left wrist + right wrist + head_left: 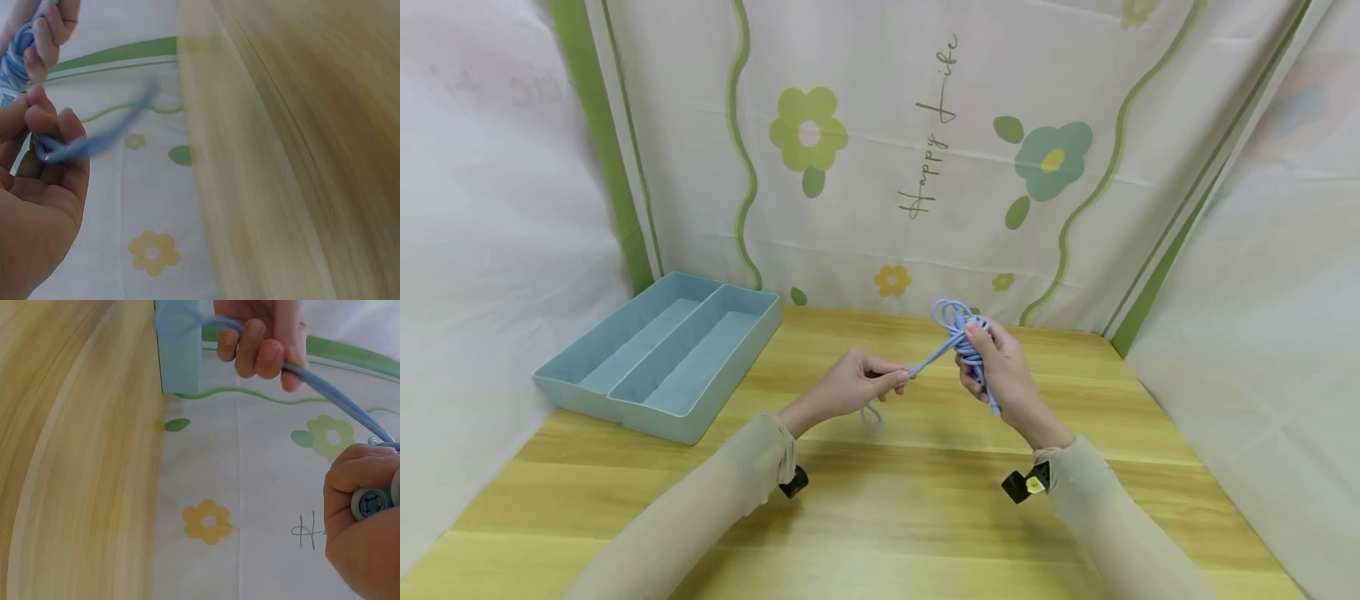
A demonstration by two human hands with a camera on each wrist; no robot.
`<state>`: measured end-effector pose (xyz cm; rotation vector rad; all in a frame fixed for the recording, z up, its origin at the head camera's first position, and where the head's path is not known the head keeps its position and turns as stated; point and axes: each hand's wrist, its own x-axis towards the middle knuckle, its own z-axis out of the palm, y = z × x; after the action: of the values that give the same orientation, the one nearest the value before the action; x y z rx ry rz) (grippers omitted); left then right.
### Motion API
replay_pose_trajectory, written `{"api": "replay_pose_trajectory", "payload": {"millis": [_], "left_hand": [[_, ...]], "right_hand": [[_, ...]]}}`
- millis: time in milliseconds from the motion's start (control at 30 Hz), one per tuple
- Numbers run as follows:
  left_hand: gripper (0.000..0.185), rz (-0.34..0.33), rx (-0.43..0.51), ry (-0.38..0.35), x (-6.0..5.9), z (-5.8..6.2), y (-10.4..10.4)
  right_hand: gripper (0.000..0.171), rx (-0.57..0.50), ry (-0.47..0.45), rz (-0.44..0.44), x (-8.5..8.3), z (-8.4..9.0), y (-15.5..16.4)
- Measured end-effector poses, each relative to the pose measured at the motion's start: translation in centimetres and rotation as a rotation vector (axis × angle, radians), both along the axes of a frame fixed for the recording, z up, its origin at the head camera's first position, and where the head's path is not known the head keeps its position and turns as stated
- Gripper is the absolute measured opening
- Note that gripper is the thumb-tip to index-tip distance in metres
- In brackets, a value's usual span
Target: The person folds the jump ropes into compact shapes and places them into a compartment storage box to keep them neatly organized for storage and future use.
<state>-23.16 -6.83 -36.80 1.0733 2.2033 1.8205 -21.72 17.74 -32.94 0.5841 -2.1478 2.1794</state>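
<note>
A light blue cable (956,333) is bundled in coils above the wooden table (880,517). My right hand (1000,375) grips the coiled bundle, thumb on top. From it a straight strand (928,360) runs left to my left hand (861,385), which pinches it between thumb and fingers; a short loop (871,415) hangs below. The right wrist view shows the left hand (265,344) pinching the strand (337,394), and a grey plug end (369,503) in my right hand. In the left wrist view my left hand (44,169) holds the blurred strand (94,144).
A pale blue two-compartment tray (662,354) stands at the table's back left, near the cloth wall. Flower-print cloth (925,150) closes the back and white cloth the sides. Bare wood lies in front of my hands.
</note>
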Motion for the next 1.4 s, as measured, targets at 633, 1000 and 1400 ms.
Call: {"api": "replay_pose_trajectory", "payload": {"millis": [633,1000,1400], "left_hand": [[0.018,0.052,-0.266,0.080,-2.0,0.7,-1.3],[0.015,0.116,-0.297,0.242,-3.1,2.6,-1.1],[0.012,0.149,-0.343,0.291,-2.4,4.1,0.0]], "right_hand": [[0.036,0.072,-0.038,0.367,0.1,-0.4,0.7],[0.038,0.216,-0.048,0.420,0.4,-0.2,0.7],[0.032,0.589,-0.020,0.423,0.5,-0.1,-0.1]]}}
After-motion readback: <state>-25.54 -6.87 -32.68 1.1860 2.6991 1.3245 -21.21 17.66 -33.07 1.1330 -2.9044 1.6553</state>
